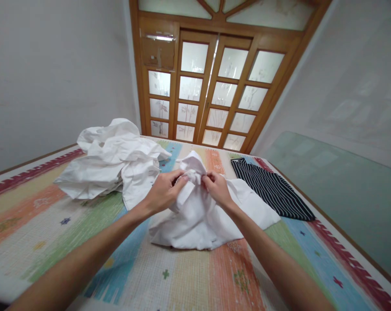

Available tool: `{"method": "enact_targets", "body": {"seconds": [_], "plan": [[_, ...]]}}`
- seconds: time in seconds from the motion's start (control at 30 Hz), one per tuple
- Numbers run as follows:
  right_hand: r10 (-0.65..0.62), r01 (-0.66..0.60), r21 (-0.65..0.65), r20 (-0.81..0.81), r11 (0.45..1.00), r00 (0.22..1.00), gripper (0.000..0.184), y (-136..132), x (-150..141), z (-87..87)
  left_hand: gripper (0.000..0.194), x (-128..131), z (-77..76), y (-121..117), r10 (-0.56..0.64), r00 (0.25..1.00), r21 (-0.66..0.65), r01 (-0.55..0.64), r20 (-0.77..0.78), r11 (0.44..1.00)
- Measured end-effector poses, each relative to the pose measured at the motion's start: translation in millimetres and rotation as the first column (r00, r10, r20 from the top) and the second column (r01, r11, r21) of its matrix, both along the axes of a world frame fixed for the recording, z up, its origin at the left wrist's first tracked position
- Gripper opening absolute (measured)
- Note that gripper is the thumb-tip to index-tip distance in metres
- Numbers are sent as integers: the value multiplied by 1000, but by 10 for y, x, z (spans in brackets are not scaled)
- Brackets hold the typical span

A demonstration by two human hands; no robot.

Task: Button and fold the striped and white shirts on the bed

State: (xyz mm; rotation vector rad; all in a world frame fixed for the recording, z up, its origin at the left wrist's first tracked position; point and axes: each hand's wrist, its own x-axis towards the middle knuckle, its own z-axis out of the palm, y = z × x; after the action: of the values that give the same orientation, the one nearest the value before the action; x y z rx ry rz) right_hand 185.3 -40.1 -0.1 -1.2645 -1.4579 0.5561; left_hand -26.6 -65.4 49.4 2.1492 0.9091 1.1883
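A white collared shirt (198, 224) lies partly bunched in front of me, its collar end lifted off the table. My left hand (166, 190) pinches the left side of the collar area between thumb and fingers. On the other side, my right hand (216, 188) is closed on the same shirt near the collar opening. Both hands are close together, with a fold of collar rising between them. The lower part of the shirt spreads over the cloth towards me and to the right. What the fingertips hold exactly is too small to make out.
A loose heap of white garments (108, 160) is at the left. To the right lies a folded black-and-white striped garment (273, 188). A striped, multicoloured cloth (163, 276) covers the table. Behind stand wooden doors with glass panes (211, 90), with walls on both sides.
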Motion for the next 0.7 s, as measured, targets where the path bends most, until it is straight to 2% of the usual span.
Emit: {"method": "enact_targets", "body": {"seconds": [0.07,0.13,0.2,0.27,0.33,0.4,0.47,0.6,0.67,0.7], "plan": [[-142,145,19,-104,989,984,14,69,121,101,27,-104,36,39,6,1000,-8,-6,-10,1000],[-201,211,21,-215,977,956,14,111,205,240,25,-201,38,89,4,1000,-10,-4,-23,1000],[-147,163,26,-309,986,940,18,104,205,357,23,-259,15,129,-15,1000,-20,15,-24,1000],[-14,33,49,-346,998,938,24,40,117,407,22,-271,-12,148,-25,1000,-45,25,7,999],[155,-149,42,-264,988,952,32,-67,-17,382,22,-257,-25,150,-10,998,-76,15,70,997],[329,-334,-16,-133,942,935,38,-178,-144,310,22,-245,-27,150,11,989,-99,3,146,995],[451,-453,-63,-47,889,891,41,-257,-230,233,22,-252,-32,162,18,975,-106,6,222,994],[498,-498,-35,128,866,857,31,-282,-263,196,23,-301,-82,220,20,916,-169,52,400,984],[467,-485,-29,322,874,823,23,-262,-219,242,24,-335,-98,256,55,851,-240,85,522,967],[425,-461,-33,445,887,788,27,-252,-181,273,24,-357,-96,275,83,808,-272,97,583,957]]}}
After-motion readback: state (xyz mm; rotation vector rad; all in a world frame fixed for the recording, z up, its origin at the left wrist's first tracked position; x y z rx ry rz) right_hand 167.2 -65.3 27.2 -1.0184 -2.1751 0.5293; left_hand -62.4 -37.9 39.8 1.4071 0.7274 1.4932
